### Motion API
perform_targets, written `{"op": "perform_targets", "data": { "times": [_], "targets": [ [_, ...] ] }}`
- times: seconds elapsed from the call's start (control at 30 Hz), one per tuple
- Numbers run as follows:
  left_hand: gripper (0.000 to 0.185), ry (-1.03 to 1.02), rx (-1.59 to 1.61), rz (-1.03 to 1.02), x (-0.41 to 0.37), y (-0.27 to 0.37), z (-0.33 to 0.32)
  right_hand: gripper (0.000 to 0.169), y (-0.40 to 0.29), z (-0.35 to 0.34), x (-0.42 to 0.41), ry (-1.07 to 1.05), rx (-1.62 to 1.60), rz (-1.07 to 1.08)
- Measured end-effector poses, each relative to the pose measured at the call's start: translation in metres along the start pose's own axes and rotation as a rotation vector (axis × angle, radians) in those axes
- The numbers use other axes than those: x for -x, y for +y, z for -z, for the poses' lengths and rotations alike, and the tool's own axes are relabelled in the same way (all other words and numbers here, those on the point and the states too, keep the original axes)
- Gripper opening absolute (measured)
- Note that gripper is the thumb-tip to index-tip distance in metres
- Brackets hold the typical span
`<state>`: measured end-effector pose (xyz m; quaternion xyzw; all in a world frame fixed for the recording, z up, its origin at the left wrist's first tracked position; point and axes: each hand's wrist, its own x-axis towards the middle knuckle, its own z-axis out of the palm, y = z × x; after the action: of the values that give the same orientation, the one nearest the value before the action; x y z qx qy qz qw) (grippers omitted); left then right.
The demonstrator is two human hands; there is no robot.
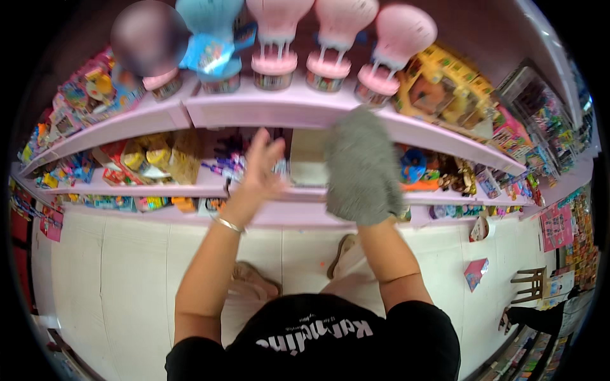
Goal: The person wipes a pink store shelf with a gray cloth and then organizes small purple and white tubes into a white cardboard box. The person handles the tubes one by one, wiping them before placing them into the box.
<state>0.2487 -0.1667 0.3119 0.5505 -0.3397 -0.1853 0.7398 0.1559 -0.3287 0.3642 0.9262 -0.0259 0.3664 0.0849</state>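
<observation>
My left hand [262, 174] is raised before the middle shelf, blurred, with its fingers apart and nothing in it. A metal bangle [230, 225] circles that wrist. Behind the fingers lie several purple toys [233, 159]. A grey cloth [363, 166], possibly a mitt, covers my right hand, whose fingers are hidden beneath it. The cloth reaches up across the front edge of the pink upper shelf [276, 109]. Just above it stands a pink balloon-shaped container [379, 85] on a tub base. To the right of the cloth is a blue round toy [412, 164].
More pink balloon-shaped containers [274, 66] and a blue one [220, 78] line the upper shelf. A yellow toy box [443, 93] stands at right. On the tiled floor [133, 276] are a packet [475, 274] and a wooden stool [530, 285]. Another person's dark-clothed leg [536, 320] shows at lower right.
</observation>
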Motion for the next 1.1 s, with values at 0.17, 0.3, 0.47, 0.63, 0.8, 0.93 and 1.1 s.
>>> {"op": "perform_targets", "data": {
  "times": [0.17, 0.3, 0.47, 0.63, 0.8, 0.93, 1.1],
  "targets": [
    [0.052, 0.043, -0.126, 0.035, 0.027, 0.035, -0.027, 0.042, -0.019, 0.036, 0.001, -0.211, -1.004, 0.039],
    [0.030, 0.253, 0.348, -0.195, 0.027, 0.067, -0.013, 0.057, 0.072, 0.020, 0.044, -0.488, -1.569, -0.387],
    [0.030, 0.080, -0.026, -0.342, 0.033, 0.110, -0.026, 0.083, 0.023, 0.070, 0.023, -0.158, -1.318, -0.099],
    [0.042, -0.469, -0.072, -0.374, 0.028, 0.138, -0.055, 0.080, -0.009, 0.081, -0.005, 0.191, -1.641, -0.452],
    [0.039, 0.101, -0.893, -0.563, -0.016, 0.094, 0.015, 0.057, 0.066, 0.165, -0.081, 0.842, -1.125, -0.329],
    [0.046, 0.176, -1.362, -0.687, -0.026, 0.052, 0.046, 0.054, 0.157, 0.200, -0.155, 0.979, -0.357, -0.174],
    [0.045, 0.298, -1.282, -0.734, -0.034, 0.056, 0.035, 0.058, 0.100, 0.165, -0.200, 0.783, 0.173, -0.357]
  ]
}}
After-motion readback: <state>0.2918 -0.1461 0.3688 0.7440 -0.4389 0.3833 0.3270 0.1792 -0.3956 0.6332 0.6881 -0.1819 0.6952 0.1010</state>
